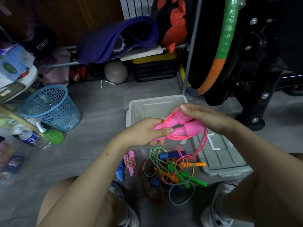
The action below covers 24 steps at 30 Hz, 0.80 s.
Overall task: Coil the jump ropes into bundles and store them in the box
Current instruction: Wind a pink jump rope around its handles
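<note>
Pink jump rope, light, with a springy, probably slippery cord: left hand clamps both rigid handles, right hand pinches loops above box.

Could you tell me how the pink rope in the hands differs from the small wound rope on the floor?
The pink rope is held up by the left hand and right hand; the wound rope lies on the floor. The pink rope's cord still trails down loose; the wound rope is bundled tight. The pink rope's cord is plain, the wound rope's striped. Both have pink handles.
</note>
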Motion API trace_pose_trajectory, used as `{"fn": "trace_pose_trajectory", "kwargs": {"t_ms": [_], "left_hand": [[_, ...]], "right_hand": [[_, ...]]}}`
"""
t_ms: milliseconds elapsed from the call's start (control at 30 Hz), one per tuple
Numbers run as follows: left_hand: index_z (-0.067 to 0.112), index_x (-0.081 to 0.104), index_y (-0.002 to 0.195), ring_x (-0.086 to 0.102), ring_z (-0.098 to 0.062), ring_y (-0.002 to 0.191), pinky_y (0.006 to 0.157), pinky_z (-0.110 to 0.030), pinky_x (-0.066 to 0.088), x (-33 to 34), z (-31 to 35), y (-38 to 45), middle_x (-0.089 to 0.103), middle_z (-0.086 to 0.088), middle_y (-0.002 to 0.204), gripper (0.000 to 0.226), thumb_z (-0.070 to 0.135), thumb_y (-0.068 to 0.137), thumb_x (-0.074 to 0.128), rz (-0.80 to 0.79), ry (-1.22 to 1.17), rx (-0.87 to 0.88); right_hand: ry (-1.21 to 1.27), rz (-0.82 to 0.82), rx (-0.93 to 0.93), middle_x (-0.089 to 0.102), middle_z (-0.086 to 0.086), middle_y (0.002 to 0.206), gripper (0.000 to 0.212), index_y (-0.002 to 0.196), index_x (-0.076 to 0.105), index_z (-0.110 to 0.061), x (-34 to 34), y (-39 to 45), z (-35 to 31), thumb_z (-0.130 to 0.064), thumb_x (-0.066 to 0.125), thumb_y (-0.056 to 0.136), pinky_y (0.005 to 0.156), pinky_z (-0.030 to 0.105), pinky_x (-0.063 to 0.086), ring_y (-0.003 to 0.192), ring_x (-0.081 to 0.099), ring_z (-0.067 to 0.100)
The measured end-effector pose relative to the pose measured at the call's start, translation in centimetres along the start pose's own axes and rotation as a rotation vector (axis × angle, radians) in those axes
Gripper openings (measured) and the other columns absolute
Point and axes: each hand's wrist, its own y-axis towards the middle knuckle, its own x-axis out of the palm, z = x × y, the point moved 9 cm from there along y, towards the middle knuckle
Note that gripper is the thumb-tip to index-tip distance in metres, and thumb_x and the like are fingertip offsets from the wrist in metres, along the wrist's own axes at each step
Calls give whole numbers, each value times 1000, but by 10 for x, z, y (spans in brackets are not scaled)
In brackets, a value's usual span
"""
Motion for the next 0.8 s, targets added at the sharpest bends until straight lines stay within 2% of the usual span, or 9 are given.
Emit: {"fn": "trace_pose_trajectory", "kwargs": {"t_ms": [133,267,333,400,500,567,633,700,800], "left_hand": [[11,55,76,38,-8,41,42,-20,31,-11,1,1,58,3,58,28,40,79,55,49,-76,29],[9,55,74,38,-7,39,41,-19,31,-16,-2,1,59,1,58,30,38,78,56,71,-110,35],[7,54,76,39,-7,39,40,-18,30,-16,-3,1,59,1,58,30,37,80,56,78,-150,41],[6,53,80,37,-7,37,39,-15,29,-22,-1,1,57,0,57,29,34,88,58,118,-315,65],[10,54,87,35,-8,38,38,-15,27,-41,1,1,54,-4,59,23,32,89,57,208,-423,86],[11,50,101,39,-9,39,38,-17,28,-49,-7,1,56,-4,60,25,32,87,56,287,-320,38],[17,45,114,39,-10,40,39,-18,29,-51,-14,2,56,-5,60,26,27,93,54,339,-286,3],[23,48,119,39,-12,41,39,-19,29,-51,-14,5,56,-6,60,24,26,96,52,354,-270,19],[26,55,109,41,-12,42,40,-20,31,-53,-13,7,58,-5,62,13,26,96,52,377,-239,34]], "right_hand": [[147,17,-72,65,2,101,43,110,60,-16,3,0,0,-44,63,78,81,25,49,94,62,11],[200,63,-113,68,-1,95,38,107,60,-13,4,0,-2,-28,70,73,78,21,49,91,64,10],[241,13,-99,69,-4,91,36,102,65,-22,9,1,1,-32,76,69,75,22,48,87,65,10],[270,-81,-82,63,-4,81,41,94,71,-30,20,-1,3,-52,80,60,66,21,39,70,55,7],[269,-122,-40,52,-3,79,44,113,65,-31,34,-4,7,-50,71,74,64,22,31,62,42,2],[95,-43,-68,66,-13,85,41,121,61,-25,35,-5,2,-44,61,85,69,23,43,71,55,0],[-232,61,-177,68,13,101,45,119,63,-14,33,-5,-6,-42,55,86,81,35,47,90,63,21],[-513,152,-234,64,20,93,38,114,65,-6,31,-6,-10,-35,56,91,79,36,43,87,60,31],[-744,177,-313,66,9,86,35,104,68,-11,39,-10,-17,-37,47,93,73,37,45,83,61,27]]}}
